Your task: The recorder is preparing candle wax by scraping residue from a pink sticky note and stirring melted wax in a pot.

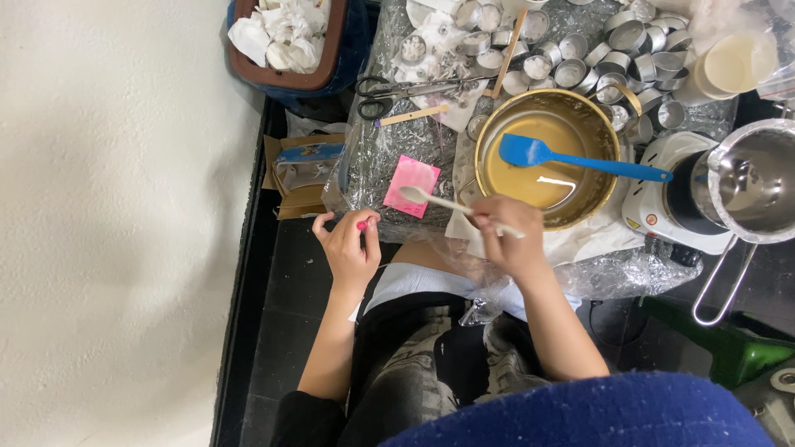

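My right hand (pixel 509 232) grips a small white spoon (pixel 426 197), its bowl pointing left over a pink square packet (pixel 411 184). My left hand (pixel 349 242) pinches a tiny pink piece (pixel 361 225) between thumb and fingertips, just below and left of the packet. Right behind my right hand stands a gold pot (pixel 609 192) of pale yellow liquid with a blue spatula (pixel 580 161) resting across it. Everything sits on a low surface covered in clear plastic wrap (pixel 377 161).
Several small metal cups (pixel 629 50) crowd the back. Scissors (pixel 397 89) and a wooden stick (pixel 412 116) lie behind the packet. A white hot plate (pixel 654 207) carries a steel saucepan (pixel 758 178) at right. A bin of crumpled tissue (pixel 286 37) stands back left beside the white wall (pixel 116 207).
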